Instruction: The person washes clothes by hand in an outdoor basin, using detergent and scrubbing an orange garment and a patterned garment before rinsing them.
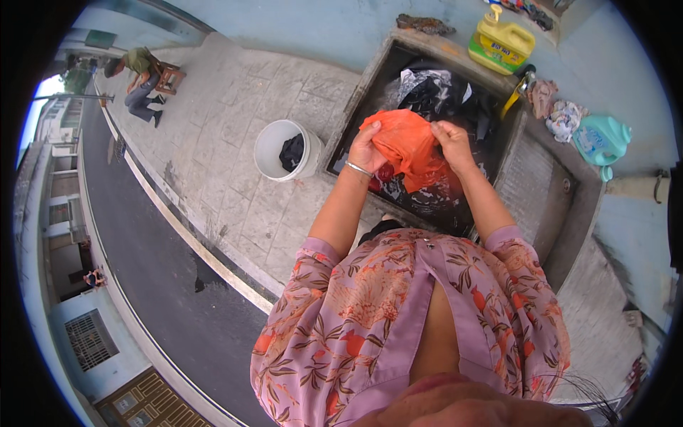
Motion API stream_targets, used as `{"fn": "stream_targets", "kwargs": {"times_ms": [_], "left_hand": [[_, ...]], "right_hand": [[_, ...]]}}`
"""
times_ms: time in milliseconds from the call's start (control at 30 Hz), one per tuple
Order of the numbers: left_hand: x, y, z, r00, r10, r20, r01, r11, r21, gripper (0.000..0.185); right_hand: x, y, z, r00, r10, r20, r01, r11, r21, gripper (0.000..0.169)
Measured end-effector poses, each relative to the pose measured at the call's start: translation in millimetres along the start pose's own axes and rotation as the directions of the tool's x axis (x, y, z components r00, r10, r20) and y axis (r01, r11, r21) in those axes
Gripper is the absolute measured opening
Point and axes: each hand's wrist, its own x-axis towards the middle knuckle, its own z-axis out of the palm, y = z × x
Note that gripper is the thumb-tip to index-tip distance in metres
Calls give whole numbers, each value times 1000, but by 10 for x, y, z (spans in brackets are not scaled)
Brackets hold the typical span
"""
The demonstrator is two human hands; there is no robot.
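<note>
Both hands hold up a wet orange cloth (406, 141) over a water-filled concrete basin (347, 115). My left hand (366, 150) grips its left side, and a metal bangle sits on that wrist. At the cloth's right upper edge, my right hand (452, 140) pinches the fabric between thumb and fingers. The cloth's lower part hangs down close to the dark water; whether it touches is hard to tell. Behind it, black and patterned white clothes (427, 88) lie in the water. A dark red item (382, 175) shows beside my left hand, partly hidden.
A white bucket (267, 152) with a black cloth (292, 152) inside stands left of the basin. Along the back ledge are a yellow detergent jug (501, 42), a tap (525, 82), crumpled cloths (565, 120) and a teal bottle (602, 140). A ribbed washboard slab (533, 176) adjoins the basin. Someone sits on a wooden chair (169, 78).
</note>
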Motion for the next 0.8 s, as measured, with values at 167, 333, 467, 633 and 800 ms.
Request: {"fn": "stream_targets", "kwargs": {"times_ms": [167, 333, 467, 633, 800], "left_hand": [[-14, 42, -176, 987, 25, -158, 27, 948, 318, 30], [42, -122, -276, 920, 275, -280, -68, 814, 577, 25], [138, -277, -347, 868, 372, -329, -137, 817, 560, 22], [203, -322, -189, 848, 164, -504, -108, 985, 138, 37], [310, -704, -475, 839, -44, -542, 51, 999, -2, 49]], "right_hand": [[94, -299, 50, 993, 40, -107, 4, 922, 387, 24], [62, -502, 122, 974, -187, -127, 150, 955, -255, 26], [117, -398, 122, 949, -305, -74, 251, 879, -404, 24], [-250, -617, 597, 917, -377, 131, 396, 824, -404, 18], [-40, -206, 583, 865, -425, 265, 470, 507, -723, 17]]}}
